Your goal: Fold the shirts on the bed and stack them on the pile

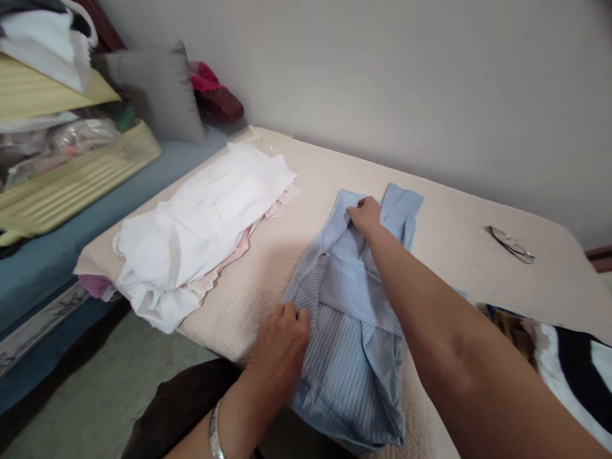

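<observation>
A blue-and-white striped shirt lies partly folded in front of me, with a sleeve laid across its middle and its near end over the table's front edge. My left hand has its fingers curled on the left edge of the shirt, the thumb against the cloth. Further up, my right hand pinches the shirt near its far end, the arm reaching across from the right. Another blue part of the cloth sticks out beyond that hand.
White garments lie in a pile at the left over pink cloth. Eyeglasses rest at the right, above a black, white and brown cloth. Beyond the table's left side are yellow baskets and a grey pillow. A wall runs behind.
</observation>
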The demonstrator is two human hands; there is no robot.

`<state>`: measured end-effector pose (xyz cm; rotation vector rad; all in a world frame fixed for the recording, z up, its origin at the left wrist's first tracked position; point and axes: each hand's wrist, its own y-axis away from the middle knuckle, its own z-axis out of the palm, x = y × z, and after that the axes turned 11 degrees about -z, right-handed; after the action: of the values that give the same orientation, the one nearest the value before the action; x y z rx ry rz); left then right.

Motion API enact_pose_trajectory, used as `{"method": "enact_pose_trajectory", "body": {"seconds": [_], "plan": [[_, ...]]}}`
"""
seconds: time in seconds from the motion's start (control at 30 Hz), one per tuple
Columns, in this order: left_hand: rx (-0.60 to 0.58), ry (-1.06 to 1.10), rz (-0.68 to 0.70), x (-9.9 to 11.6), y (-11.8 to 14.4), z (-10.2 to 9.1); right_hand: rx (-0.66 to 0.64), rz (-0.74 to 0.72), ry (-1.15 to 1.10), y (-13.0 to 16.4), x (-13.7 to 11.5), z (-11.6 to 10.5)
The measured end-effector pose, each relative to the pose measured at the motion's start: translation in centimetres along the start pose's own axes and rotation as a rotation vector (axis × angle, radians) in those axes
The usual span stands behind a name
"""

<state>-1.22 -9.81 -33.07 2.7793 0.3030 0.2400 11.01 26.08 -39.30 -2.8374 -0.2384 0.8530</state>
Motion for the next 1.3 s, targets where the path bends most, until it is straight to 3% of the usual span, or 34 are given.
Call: {"method": "enact_pose_trajectory", "body": {"seconds": [0.07, 0.17, 0.37, 0.47, 0.57, 0.7, 0.83, 0.9, 1.07, 1.3], "plan": [[-0.008, 0.000, -0.003, -0.1, 0.0, 0.0, -0.044, -0.069, 0.028, 1.1, -0.4, -1.8], [-0.010, -0.004, -0.015, -0.1, 0.0, -0.1, -0.150, -0.219, 0.113, 4.5, -0.3, -6.5], [-0.011, -0.025, -0.015, 0.4, 0.5, -0.5, -0.326, -0.284, 0.310, 16.9, 3.8, -17.0], [0.020, -0.025, 0.006, 0.5, 0.8, -0.4, -0.468, -0.405, 0.422, 22.8, 5.7, -18.9], [0.048, -0.037, 0.042, 0.6, 0.9, -0.5, -0.396, -0.552, 0.615, 25.8, 6.3, -18.7], [0.064, -0.051, 0.080, 0.5, 0.9, -0.8, -0.289, -0.569, 0.845, 24.5, 5.9, -19.6], [0.062, -0.038, 0.091, 0.2, 0.7, -0.8, -0.093, -0.453, 0.894, 22.2, 6.4, -22.2], [0.063, -0.032, 0.111, 0.1, 0.6, -0.6, -0.055, -0.430, 0.896, 21.7, 7.2, -22.7], [0.032, -0.032, 0.197, 0.0, 0.7, -0.3, -0.075, -0.254, 0.822, 21.3, 10.1, -21.5], [-0.072, 0.009, 0.091, -0.9, 0.8, -1.4, 0.024, 0.049, 0.649, 19.9, 12.7, -21.1]]}}
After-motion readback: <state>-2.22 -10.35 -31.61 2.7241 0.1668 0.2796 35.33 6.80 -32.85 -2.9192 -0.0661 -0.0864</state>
